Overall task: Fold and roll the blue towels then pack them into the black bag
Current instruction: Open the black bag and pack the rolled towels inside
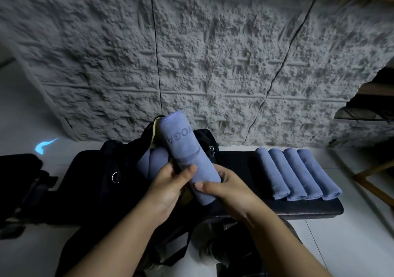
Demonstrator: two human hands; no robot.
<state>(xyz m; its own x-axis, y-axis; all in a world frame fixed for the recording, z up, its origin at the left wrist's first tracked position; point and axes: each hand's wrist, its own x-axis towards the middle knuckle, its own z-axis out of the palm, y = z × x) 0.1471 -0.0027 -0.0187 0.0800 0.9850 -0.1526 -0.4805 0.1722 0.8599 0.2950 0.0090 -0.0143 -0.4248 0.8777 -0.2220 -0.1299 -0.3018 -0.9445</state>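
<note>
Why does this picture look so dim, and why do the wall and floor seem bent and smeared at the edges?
Head view: the light is low and bluish, so the black bag loses detail; the wide lens curves the wall lines; the left edge is smeared, while the rolled towel and both hands, left and right, stay fairly sharp; a blue glare spot sits on the floor.

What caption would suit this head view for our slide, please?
Both hands hold a rolled blue towel over the open black bag; four rolls wait.
</note>
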